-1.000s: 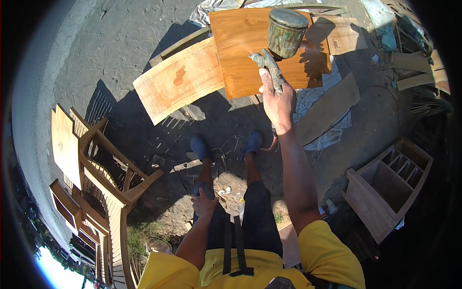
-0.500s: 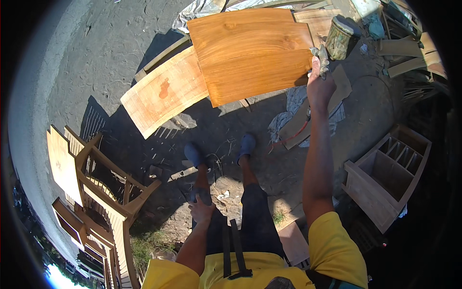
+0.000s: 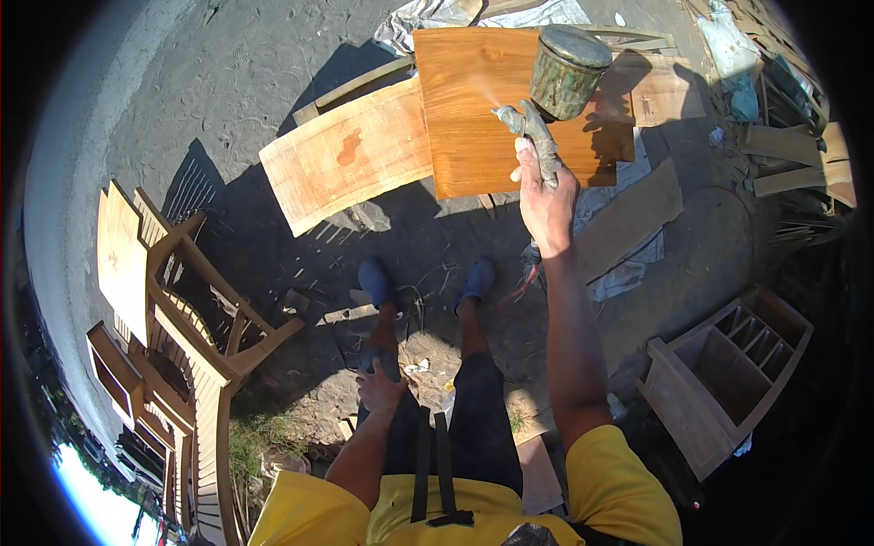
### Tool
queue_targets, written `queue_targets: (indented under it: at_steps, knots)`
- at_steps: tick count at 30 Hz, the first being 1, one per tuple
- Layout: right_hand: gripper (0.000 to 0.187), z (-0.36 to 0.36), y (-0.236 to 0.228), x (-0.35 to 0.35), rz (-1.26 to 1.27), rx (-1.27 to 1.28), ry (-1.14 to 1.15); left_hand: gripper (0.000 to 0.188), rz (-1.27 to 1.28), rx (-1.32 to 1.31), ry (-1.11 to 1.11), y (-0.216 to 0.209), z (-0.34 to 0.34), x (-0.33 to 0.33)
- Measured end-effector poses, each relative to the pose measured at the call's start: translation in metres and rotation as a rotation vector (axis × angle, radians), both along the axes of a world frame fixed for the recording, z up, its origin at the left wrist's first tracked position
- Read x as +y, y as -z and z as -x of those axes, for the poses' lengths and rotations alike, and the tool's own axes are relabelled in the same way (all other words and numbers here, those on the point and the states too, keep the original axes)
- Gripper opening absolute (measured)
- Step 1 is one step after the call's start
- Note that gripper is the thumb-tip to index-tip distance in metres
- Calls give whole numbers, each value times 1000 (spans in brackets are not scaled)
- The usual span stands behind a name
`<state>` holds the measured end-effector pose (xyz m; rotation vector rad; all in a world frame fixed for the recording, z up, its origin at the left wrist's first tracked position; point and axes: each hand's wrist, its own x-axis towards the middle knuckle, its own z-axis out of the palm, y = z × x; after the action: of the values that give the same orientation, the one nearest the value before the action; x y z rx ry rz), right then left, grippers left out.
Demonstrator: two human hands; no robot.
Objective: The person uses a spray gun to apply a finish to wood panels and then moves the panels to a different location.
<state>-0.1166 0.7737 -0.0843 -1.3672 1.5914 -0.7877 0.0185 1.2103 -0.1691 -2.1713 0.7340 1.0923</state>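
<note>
Leftward goes the right hand, which stood at the far right edge of the panel half a second ago and is now over its middle; the left hand stays at the knee. The right grip is closed around a grey, stained metal spray gun, whose dented, lidded cylindrical cup sits to the right of the handle. The left grip lies loosely spread on the dark trouser leg, holding no tool. Pale mist leaves the nozzle over the glossy orange-brown wooden panel, which lies beyond the blue clogs, its left edge meeting a pale, unfinished wooden board.

Slowing or pausing over one spot could pool liquid and start runs, while uneven passes could leave streaks. Tipping the cup might let drips fall from its rim, if the lid seals badly. Mist straying leftward could speckle the pale board, which already bears a reddish-brown blotch. Shade on the panel's right part may hide thin patches, and the red hose trailing below the forearm could snag or drag.
</note>
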Motion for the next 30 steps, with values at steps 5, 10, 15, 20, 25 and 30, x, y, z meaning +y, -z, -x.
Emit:
queue_targets:
  at_steps: [5, 10, 15, 20, 25, 30]
  knots:
    - [33, -39, 4, 6, 3, -8, -141, 96, 10, -18, -19, 2, -1, 8]
    - [37, -64, 9, -9, 50, 4, -127, 96, 41, -13, -38, 4, -4, 13]
    - [41, -61, 6, -26, 128, 255, 48, 95, 41, 3, -72, 3, -13, 13]
    - [46, -70, 8, -41, 129, 322, 86, 96, 46, 3, -67, 1, -19, 9]
    - [46, -94, 14, -45, 58, 201, -11, 98, 49, -3, -51, 3, -23, 9]
    - [47, -96, 9, -51, 4, 74, -106, 96, 47, -2, -31, 1, -20, -2]
